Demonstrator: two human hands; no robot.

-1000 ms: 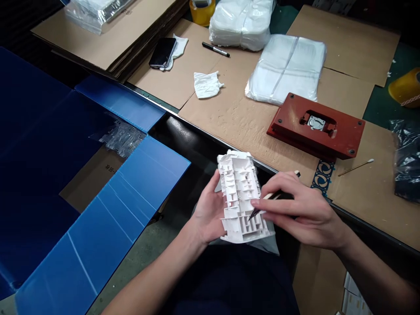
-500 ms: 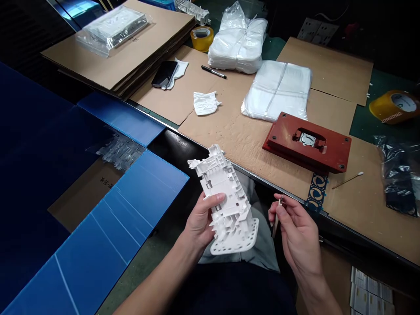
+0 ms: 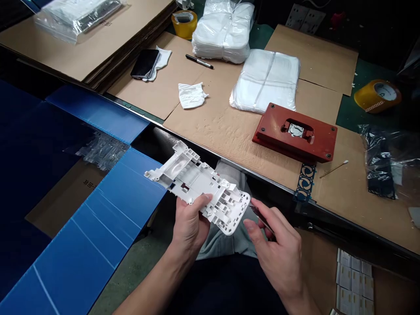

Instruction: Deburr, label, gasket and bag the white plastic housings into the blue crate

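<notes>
Head view: a white plastic part (image 3: 197,183) sits in the left hand (image 3: 190,223). That grip is closed, with the thumb on top near the part's round end. The long end of the part sticks out toward ten o'clock. The right hand (image 3: 275,253) is at four o'clock from the part. Its fingers curl and pinch a small dark blade (image 3: 260,216), and the tip is just beside the part.
</notes>
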